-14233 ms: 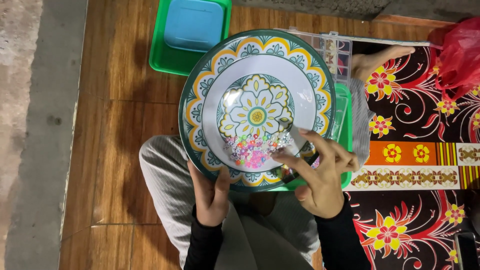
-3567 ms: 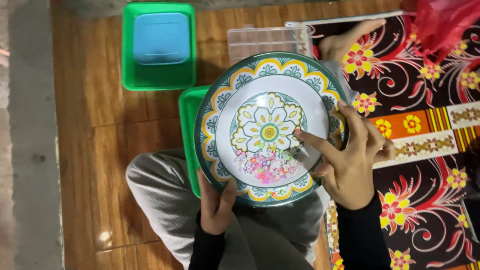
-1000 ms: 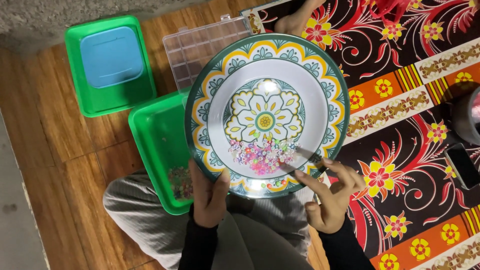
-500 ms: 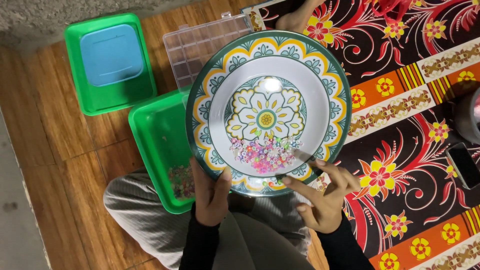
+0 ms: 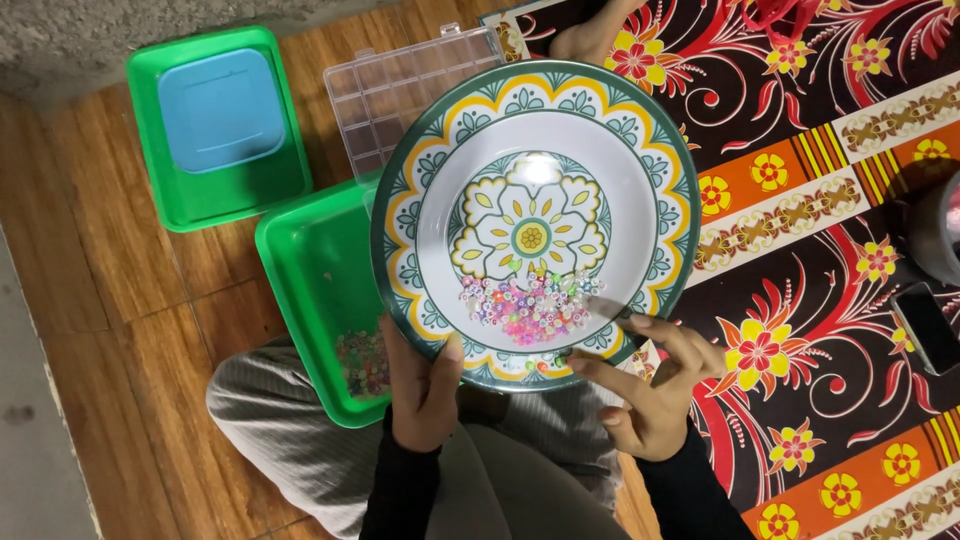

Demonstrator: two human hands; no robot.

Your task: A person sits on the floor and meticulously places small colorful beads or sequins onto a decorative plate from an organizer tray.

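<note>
While clamping the lower rim of the plate with thumb on top and fingers hidden beneath, left hand closing firmly on it just below the centre of the frame. Right hand hovering at the plate's lower right edge, fingers loosely spread and half curled, index tip touching or nearly touching the rim, holding nothing visible. Plate filling the middle of the frame, lifted over the lap and overlapping the green tray to its left. Looking like glossy melamine or glazed ware: round, stiff, shallow, with a broad sloping rim, so probably fairly light yet slick under the fingers, and best gripped at that rim, thumb above, fingers below, ideally on both sides. Beads pooling in the lower part of the well, tiny, hard, pastel and bright, likely rolling freely at the slightest tilt and being fiddly to pinch singly. More small beads lying in the near end of the smooth plastic tray. Second green tray sitting in the upper left, carrying a matt blue lid. Clear compartmented box peeking out above the plate, thin-walled and seemingly brittle. Wooden floor showing on the left, flowered mat spreading across the right.
</note>
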